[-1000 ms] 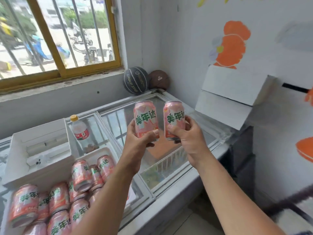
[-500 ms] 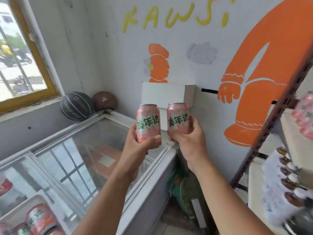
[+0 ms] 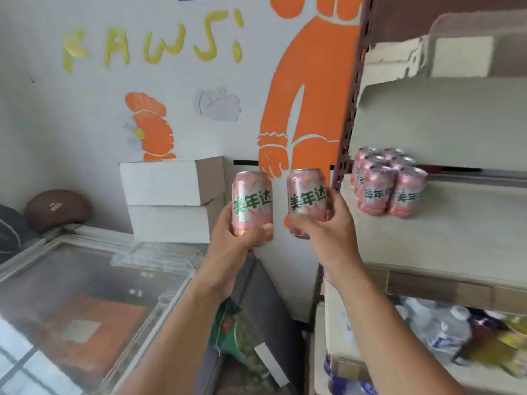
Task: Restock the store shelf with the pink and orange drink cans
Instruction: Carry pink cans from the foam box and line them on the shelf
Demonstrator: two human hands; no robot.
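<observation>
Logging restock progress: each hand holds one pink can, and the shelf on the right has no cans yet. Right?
No: the head view shows pink cans already on the shelf. The left hand and right hand do hold one each.

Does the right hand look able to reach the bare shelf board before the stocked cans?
Probably yes. The right hand, gripping a can, hangs beside the open front of that shelf; nothing lies between, though the brown upright is close.
</observation>
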